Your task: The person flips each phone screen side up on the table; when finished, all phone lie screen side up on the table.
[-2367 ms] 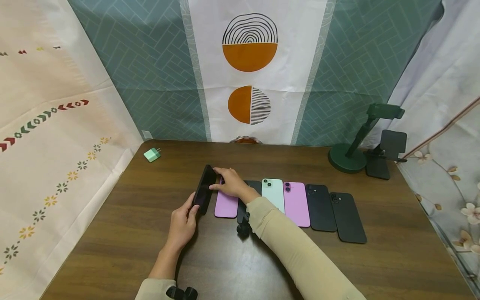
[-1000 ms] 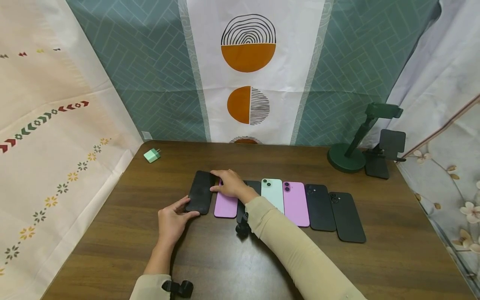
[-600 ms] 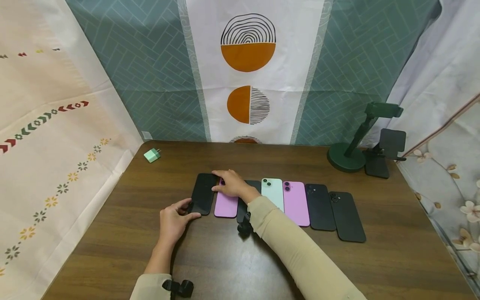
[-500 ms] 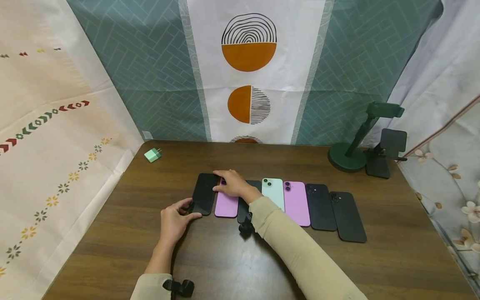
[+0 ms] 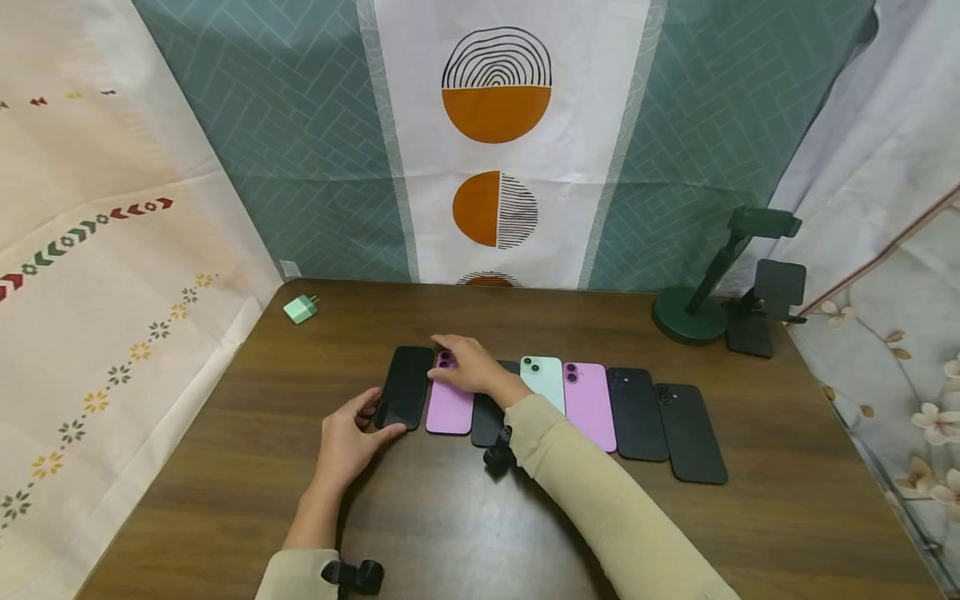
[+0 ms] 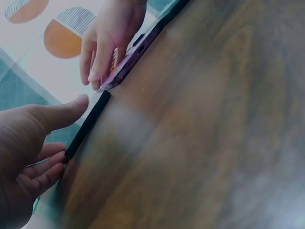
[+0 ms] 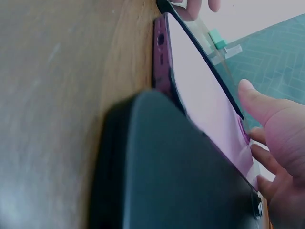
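One flat black rectangular phone lies left of frame centre, long axis up-frame, just upper right of the nearer left hand, fingers loose at its edge; right hand, fingers relaxed, over a flat pink twin-lens phone.

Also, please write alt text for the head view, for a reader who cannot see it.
Left hand touches a black phone, leftmost of seven in a row on a table; right hand is over the pink phone beside it. Behind are a plug, left, and a lamp, right.
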Tool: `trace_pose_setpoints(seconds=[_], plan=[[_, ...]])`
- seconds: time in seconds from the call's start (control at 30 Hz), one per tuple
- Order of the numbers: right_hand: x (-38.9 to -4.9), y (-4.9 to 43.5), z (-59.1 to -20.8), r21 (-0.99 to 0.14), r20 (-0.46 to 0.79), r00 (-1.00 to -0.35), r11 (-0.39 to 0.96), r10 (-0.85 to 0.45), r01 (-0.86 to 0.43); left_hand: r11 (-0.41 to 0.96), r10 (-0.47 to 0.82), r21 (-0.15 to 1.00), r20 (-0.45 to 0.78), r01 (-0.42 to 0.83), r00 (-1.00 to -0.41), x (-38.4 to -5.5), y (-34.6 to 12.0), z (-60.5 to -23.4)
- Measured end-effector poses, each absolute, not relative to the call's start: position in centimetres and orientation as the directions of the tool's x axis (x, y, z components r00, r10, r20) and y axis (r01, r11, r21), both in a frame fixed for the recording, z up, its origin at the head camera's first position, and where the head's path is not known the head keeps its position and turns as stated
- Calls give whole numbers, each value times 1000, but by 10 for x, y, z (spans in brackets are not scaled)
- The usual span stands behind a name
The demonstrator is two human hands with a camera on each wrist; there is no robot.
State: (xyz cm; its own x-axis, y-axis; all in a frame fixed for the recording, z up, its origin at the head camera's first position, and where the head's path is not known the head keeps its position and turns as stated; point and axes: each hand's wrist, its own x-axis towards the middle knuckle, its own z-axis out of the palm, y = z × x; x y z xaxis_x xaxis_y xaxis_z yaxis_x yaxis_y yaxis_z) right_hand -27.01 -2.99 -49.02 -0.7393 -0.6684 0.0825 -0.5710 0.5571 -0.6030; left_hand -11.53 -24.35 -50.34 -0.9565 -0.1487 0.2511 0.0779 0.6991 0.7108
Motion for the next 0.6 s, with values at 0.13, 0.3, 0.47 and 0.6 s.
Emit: trace_pose_setpoints(seconds=[0.13, 0.3, 0.47, 0.6], plan=[[-269, -20, -487, -607, 94, -770, 577, -631, -546, 751, -108, 648, 306, 124, -946, -116, -240, -501], [-267, -6, -479, -619, 95, -810, 603, -578, -503, 777, -48, 600, 356, 188, -933, -116, -230, -496], [-264, 8, -478, -615, 97, -824, 617, -558, -490, 770, 11, 592, 360, 238, -933, -115, -219, -496], [-260, 19, -479, -617, 104, -832, 621, -544, -483, 770, 53, 574, 376, 278, -925, -115, -211, -499]])
